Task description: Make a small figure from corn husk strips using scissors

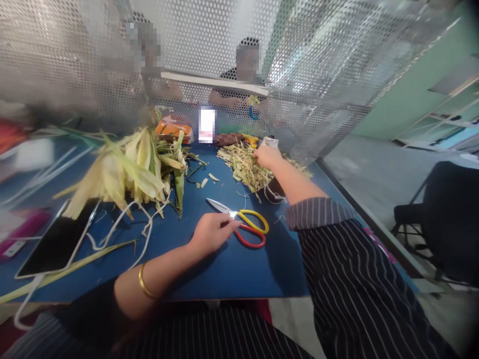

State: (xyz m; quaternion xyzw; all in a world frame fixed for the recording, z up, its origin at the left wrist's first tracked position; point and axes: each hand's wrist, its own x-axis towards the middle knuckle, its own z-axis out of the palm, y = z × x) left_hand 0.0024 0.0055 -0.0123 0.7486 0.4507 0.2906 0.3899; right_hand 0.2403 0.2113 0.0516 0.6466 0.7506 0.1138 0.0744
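Scissors (pixel 254 224) with one yellow and one red handle lie on the blue table, blades pointing up and left. My left hand (pixel 212 232) rests beside them, its thumb and fingers pressed together near the pivot and red handle; what lies between them is too small to make out. Farther up and right, my right hand (pixel 268 156) reaches over a pile of dry husk strips (pixel 249 167), fingers closed at its upper part; what they pinch is hidden. To the left of the table is a large bunch of pale corn husks (pixel 138 164).
A phone (pixel 56 242) with a white cable (pixel 147 234) lies at left. An orange packet (pixel 174 130) sits behind the husks. A perforated metal screen (pixel 209 45) stands across the back, with two people beyond it. A black chair (pixel 445 219) is at right.
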